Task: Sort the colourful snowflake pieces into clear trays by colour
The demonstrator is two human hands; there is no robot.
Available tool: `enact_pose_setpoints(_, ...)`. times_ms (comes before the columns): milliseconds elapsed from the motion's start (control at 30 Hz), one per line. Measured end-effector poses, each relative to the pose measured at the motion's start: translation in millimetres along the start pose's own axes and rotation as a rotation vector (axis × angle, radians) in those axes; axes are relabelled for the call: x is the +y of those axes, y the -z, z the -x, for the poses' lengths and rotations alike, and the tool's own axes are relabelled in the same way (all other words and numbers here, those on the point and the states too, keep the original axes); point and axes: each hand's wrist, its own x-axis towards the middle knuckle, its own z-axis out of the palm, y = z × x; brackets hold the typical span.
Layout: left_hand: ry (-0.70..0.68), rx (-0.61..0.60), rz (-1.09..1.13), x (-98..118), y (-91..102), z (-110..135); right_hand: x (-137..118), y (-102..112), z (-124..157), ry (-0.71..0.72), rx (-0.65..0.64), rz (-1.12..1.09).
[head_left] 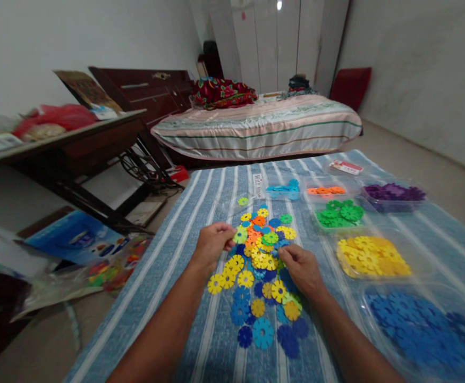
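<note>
My left hand (215, 240) pinches a yellow-green snowflake disc (240, 235) at the left edge of a mixed pile. My right hand (302, 268) reaches over the pile's right side, thumb and fingers pressed together; what lies between them, if anything, I cannot make out. Between the hands spread notched plastic discs in yellow, orange, blue and green, such as a yellow disc (279, 291) and a light blue disc (263, 333). To the right, clear boxes hold sorted discs: yellow discs (370, 255), green discs (340, 214) and blue discs (415, 327).
Farther back stand boxes with light blue discs (284, 189), orange discs (326, 190) and purple discs (394, 192). A striped cloth (164, 287) covers the table. Beyond it is a bed (256, 130); a sewing-machine table (68, 135) stands at left.
</note>
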Motion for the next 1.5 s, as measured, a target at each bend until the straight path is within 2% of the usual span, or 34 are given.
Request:
enact_pose_setpoints(100, -0.016, 0.098, 0.241, 28.9, -0.1, -24.4, 0.1, -0.2, 0.0, 0.008, -0.001, -0.004)
enact_pose_setpoints(200, -0.018, 0.097, 0.175, 36.5, -6.1, -27.9, -0.2, 0.2, 0.1, 0.016, -0.004, -0.007)
enact_pose_setpoints(400, -0.053, -0.086, -0.18, -3.9, -15.3, 2.2, -0.1, 1.2, -0.6, 0.028, 0.009, -0.01)
enact_pose_setpoints(567, -0.13, -0.101, -0.403, -27.5, 5.2, 12.1, 0.8, 1.2, -0.5, 0.036, 0.006, 0.012)
enact_pose_setpoints(733, -0.199, -0.078, -0.745, -37.4, 23.1, 20.3, 0.4, 0.8, 0.1, 0.033, 0.009, 0.001)
enact_pose_setpoints(867, -0.267, -0.168, -1.065, -38.8, 24.6, 29.4, 0.2, 0.3, -0.6, 0.028, 0.012, -0.002)
enact_pose_setpoints(1033, -0.228, -0.217, -1.254, -36.3, 23.0, 33.7, -0.1, -1.1, -3.7, 0.036, 0.012, -0.002)
enact_pose_setpoints(1233, -0.192, -0.255, -1.304, -37.9, 24.1, 29.9, -1.5, -2.4, -4.7, 0.051, 0.031, -0.019)
enact_pose_setpoints(1500, -0.219, -0.22, -1.132, -41.8, 27.5, 28.2, -3.8, -1.1, -3.9, 0.051, 0.033, -0.01)
